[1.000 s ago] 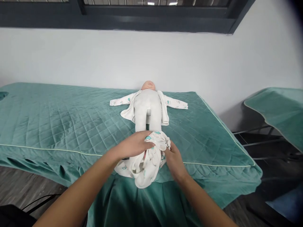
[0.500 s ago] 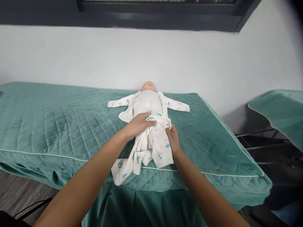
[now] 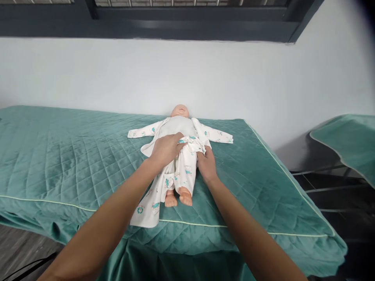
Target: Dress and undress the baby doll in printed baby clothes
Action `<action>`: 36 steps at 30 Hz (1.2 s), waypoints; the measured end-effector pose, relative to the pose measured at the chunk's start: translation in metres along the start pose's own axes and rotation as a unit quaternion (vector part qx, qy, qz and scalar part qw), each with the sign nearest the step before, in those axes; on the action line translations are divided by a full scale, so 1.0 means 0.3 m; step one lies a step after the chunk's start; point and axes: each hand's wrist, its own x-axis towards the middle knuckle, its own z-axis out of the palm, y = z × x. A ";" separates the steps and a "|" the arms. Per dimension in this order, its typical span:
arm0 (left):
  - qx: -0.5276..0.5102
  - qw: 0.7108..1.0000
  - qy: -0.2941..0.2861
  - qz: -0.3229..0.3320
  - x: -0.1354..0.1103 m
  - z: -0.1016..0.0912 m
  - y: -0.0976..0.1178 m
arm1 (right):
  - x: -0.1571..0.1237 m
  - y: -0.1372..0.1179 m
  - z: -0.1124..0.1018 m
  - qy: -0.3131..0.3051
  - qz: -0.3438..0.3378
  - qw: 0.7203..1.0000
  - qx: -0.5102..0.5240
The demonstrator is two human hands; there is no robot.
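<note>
A baby doll (image 3: 179, 111) lies on its back on a teal quilted bed (image 3: 73, 148), head toward the wall. It wears an open white printed top with sleeves spread out. White printed trousers (image 3: 183, 171) cover its legs, and both bare feet (image 3: 178, 198) stick out below. My left hand (image 3: 165, 150) grips the bunched waistband on the doll's left hip side as I see it. Opposite it, my right hand (image 3: 206, 164) holds the waistband on the other side. Both hands are closed on the cloth at the doll's waist.
A loose piece of the same printed cloth (image 3: 145, 212) trails from under the trousers toward the bed's front edge. The white wall (image 3: 234, 78) stands just behind the doll's head. A second teal-covered bed (image 3: 348, 144) is at the right, across a gap with dark floor.
Both hands have drawn the trousers up the doll's legs from the feet to the waist. The feet, hidden before, now show at the trouser ends.
</note>
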 end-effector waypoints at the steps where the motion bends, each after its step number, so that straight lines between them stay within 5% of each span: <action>1: -0.060 0.998 0.007 -0.013 -0.010 0.003 -0.012 | -0.008 -0.004 -0.010 -0.004 -0.008 1.000 -0.006; 3: -0.216 0.975 -0.002 -0.042 -0.038 0.002 -0.047 | -0.032 -0.017 -0.034 -0.018 -0.057 0.998 -0.025; 7: -0.504 0.859 -0.058 -0.069 -0.089 -0.010 -0.134 | -0.049 -0.089 -0.064 -0.114 -0.222 0.966 -0.073; 10: -0.591 0.802 -0.043 -0.068 -0.086 -0.005 -0.168 | 0.007 -0.181 -0.030 -0.202 -0.230 0.948 -0.087; 17: -0.590 0.804 0.051 -0.047 -0.004 0.044 -0.173 | 0.183 -0.290 0.063 -0.378 -0.111 0.906 -0.156; 23: -0.555 0.815 -0.166 -0.013 -0.009 0.033 -0.196 | 0.181 -0.194 0.022 -0.363 0.010 0.929 0.069; 27: -0.539 0.812 -0.223 0.002 -0.022 0.028 -0.208 | 0.173 -0.155 0.030 -0.359 0.043 0.920 0.153; 32: -0.638 0.756 -0.128 -0.065 -0.050 0.080 -0.225 | 0.185 -0.160 0.034 -0.388 0.035 0.916 0.099; 36: -0.687 0.715 -0.045 -0.121 -0.059 0.114 -0.226 | 0.176 -0.209 0.037 -0.461 0.015 0.887 -0.021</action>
